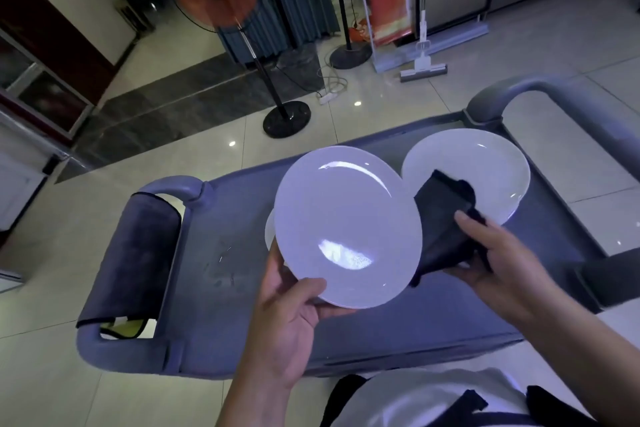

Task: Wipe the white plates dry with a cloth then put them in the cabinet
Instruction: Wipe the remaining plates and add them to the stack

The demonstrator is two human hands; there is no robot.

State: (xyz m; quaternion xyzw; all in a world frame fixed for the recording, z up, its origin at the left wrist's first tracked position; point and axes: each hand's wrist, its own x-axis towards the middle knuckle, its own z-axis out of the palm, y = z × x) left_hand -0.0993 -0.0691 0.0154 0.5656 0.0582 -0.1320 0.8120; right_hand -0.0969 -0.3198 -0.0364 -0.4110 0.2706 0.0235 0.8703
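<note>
White plate [346,225], tilted face-up toward you above a grey cart [221,253], is pinched at its near rim by your left hand [287,319], thumb on top, leaving the face free for wiping. Your right hand [498,253] grips a dark cloth [443,218] just beside it, fingers curled round.

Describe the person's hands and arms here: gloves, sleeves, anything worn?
Both hands are bare: no gloves, rings, watch or bands visible on the left hand or right hand. Both forearms are uncovered, no sleeves reaching them in view.
</note>
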